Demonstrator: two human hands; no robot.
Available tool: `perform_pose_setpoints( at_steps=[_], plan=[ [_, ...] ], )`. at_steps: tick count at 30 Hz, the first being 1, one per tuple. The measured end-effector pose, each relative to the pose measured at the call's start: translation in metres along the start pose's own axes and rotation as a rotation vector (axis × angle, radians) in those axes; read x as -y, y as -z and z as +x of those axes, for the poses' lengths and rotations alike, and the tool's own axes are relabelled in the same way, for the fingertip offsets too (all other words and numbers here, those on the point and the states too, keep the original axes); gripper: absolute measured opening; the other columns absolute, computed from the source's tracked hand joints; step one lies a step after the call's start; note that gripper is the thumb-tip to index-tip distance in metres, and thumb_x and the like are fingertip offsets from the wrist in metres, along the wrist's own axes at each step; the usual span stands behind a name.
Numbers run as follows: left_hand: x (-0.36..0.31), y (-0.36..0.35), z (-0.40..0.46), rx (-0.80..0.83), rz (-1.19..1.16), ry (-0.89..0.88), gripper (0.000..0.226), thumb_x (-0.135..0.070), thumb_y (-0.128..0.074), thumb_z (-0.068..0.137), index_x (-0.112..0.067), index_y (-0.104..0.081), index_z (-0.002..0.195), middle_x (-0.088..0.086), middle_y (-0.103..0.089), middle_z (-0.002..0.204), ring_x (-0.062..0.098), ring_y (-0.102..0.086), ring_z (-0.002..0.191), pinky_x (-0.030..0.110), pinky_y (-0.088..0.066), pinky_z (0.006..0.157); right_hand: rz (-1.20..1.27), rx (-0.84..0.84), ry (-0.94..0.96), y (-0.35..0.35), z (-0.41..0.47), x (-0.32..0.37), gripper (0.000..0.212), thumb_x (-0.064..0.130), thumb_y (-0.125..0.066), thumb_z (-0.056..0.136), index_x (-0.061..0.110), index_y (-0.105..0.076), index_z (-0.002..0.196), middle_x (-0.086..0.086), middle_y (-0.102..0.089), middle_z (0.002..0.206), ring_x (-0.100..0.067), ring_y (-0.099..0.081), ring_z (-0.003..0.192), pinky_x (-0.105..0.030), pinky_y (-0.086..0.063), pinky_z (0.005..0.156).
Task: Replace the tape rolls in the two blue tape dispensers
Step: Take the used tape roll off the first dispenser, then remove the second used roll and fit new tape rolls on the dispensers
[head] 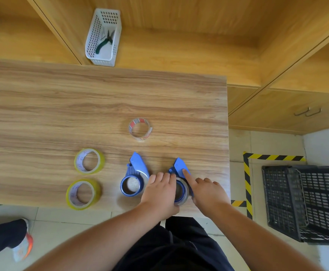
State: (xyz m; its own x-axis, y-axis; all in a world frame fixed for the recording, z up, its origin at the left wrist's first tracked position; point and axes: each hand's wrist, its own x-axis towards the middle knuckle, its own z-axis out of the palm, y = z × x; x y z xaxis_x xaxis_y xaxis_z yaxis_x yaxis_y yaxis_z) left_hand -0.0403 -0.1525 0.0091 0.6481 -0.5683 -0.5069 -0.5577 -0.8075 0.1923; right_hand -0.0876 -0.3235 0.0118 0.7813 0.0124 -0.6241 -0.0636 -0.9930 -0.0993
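Head view: left hand (160,192) fingers clasp the right blue dispenser (180,180) and its nearly spent roll, right hand (206,189) forefinger extended on its handle; light, rigid plastic, best held at the hub.

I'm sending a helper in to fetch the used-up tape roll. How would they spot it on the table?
Start at the wooden table and find the two blue tape dispensers near its front edge. Straight behind them, farther from the person, a thin clear ring lies alone. Unlike the two thick yellow rolls to the left, it is see-through and nearly empty, with a red-and-white label inside.
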Motion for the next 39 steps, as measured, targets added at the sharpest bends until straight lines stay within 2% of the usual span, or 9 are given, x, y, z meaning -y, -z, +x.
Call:
perform_pose_setpoints(
  at_steps=[5, 8, 12, 18, 21, 25, 30, 36, 39],
  plan=[
    [0.003, 0.024, -0.006, -0.036, -0.045, 0.031, 0.088, -0.055, -0.065, 0.072, -0.015, -0.038, 0.145, -0.002, -0.050, 0.134, 0.024, -0.045, 0.125, 0.037, -0.031, 0.109, 0.072, 0.005, 0.002, 0.006, -0.005, -0.001, 0.082, 0.039, -0.046, 0.099, 0.035, 0.012, 0.157, -0.004, -0.060, 0.121, -0.029, -0.057, 0.105, -0.040, -0.043, 0.085],
    [0.005, 0.042, 0.000, -0.093, -0.070, 0.044, 0.090, -0.061, -0.063, 0.071, -0.017, -0.038, 0.146, -0.005, -0.051, 0.132, 0.023, -0.046, 0.124, 0.036, -0.031, 0.107, 0.107, 0.006, -0.034, 0.013, -0.004, -0.008, 0.082, 0.041, -0.047, 0.097, 0.034, 0.008, 0.158, -0.005, -0.058, 0.126, -0.031, -0.057, 0.109, -0.042, -0.045, 0.087],
    [0.007, 0.067, 0.026, -0.152, -0.122, 0.038, 0.100, -0.058, -0.065, 0.073, -0.018, -0.025, 0.155, -0.003, -0.048, 0.141, 0.023, -0.042, 0.131, 0.035, -0.029, 0.109, 0.113, 0.016, -0.081, 0.025, -0.005, -0.024, 0.085, 0.042, -0.048, 0.097, 0.031, 0.011, 0.158, -0.006, -0.055, 0.134, -0.032, -0.055, 0.115, -0.043, -0.044, 0.092],
    [0.008, 0.090, 0.094, -0.215, -0.195, 0.095, 0.094, -0.053, -0.077, 0.072, -0.017, -0.034, 0.146, 0.005, -0.052, 0.139, 0.028, -0.042, 0.129, 0.038, -0.035, 0.111, 0.119, 0.026, -0.124, 0.030, -0.011, -0.039, 0.082, 0.039, -0.043, 0.099, 0.030, 0.015, 0.157, -0.007, -0.056, 0.134, -0.031, -0.057, 0.112, -0.043, -0.045, 0.090],
    [0.008, 0.094, 0.129, -0.185, -0.217, 0.128, 0.092, -0.048, -0.079, 0.074, -0.014, -0.035, 0.147, 0.010, -0.049, 0.142, 0.031, -0.042, 0.131, 0.037, -0.034, 0.110, 0.130, 0.026, -0.153, 0.025, -0.016, -0.044, 0.079, 0.040, -0.039, 0.100, 0.029, 0.015, 0.157, -0.006, -0.058, 0.128, -0.029, -0.059, 0.103, -0.042, -0.046, 0.083],
    [0.008, 0.090, 0.166, -0.136, -0.258, 0.184, 0.093, -0.044, -0.084, 0.071, -0.013, -0.036, 0.144, 0.011, -0.047, 0.141, 0.032, -0.040, 0.130, 0.041, -0.042, 0.105, 0.168, 0.035, -0.194, 0.017, -0.020, -0.054, 0.077, 0.038, -0.038, 0.100, 0.030, 0.011, 0.158, -0.003, -0.060, 0.120, -0.027, -0.060, 0.097, -0.041, -0.047, 0.078],
    [0.013, 0.081, 0.194, -0.090, -0.238, 0.197, 0.092, -0.043, -0.085, 0.069, -0.013, -0.037, 0.142, 0.010, -0.047, 0.139, 0.032, -0.039, 0.128, 0.040, -0.046, 0.100, 0.194, 0.066, -0.247, 0.015, -0.021, -0.063, 0.075, 0.039, -0.037, 0.101, 0.031, 0.011, 0.158, -0.001, -0.059, 0.118, -0.024, -0.060, 0.098, -0.035, -0.039, 0.068],
    [0.014, 0.077, 0.206, -0.069, -0.220, 0.196, 0.093, -0.042, -0.084, 0.071, -0.012, -0.034, 0.144, 0.011, -0.045, 0.140, 0.032, -0.037, 0.130, 0.041, -0.046, 0.099, 0.222, 0.090, -0.274, 0.014, -0.019, -0.066, 0.075, 0.040, -0.038, 0.101, 0.031, 0.010, 0.157, -0.003, -0.061, 0.121, -0.025, -0.060, 0.101, -0.038, -0.047, 0.075],
    [0.014, 0.076, 0.206, -0.068, -0.206, 0.190, 0.096, -0.042, -0.083, 0.073, -0.012, -0.031, 0.148, 0.011, -0.044, 0.141, 0.032, -0.038, 0.130, 0.040, -0.045, 0.101, 0.224, 0.092, -0.274, 0.016, -0.018, -0.062, 0.074, 0.040, -0.037, 0.101, 0.031, 0.010, 0.157, -0.002, -0.060, 0.120, -0.025, -0.061, 0.099, -0.037, -0.046, 0.072]
  ],
)
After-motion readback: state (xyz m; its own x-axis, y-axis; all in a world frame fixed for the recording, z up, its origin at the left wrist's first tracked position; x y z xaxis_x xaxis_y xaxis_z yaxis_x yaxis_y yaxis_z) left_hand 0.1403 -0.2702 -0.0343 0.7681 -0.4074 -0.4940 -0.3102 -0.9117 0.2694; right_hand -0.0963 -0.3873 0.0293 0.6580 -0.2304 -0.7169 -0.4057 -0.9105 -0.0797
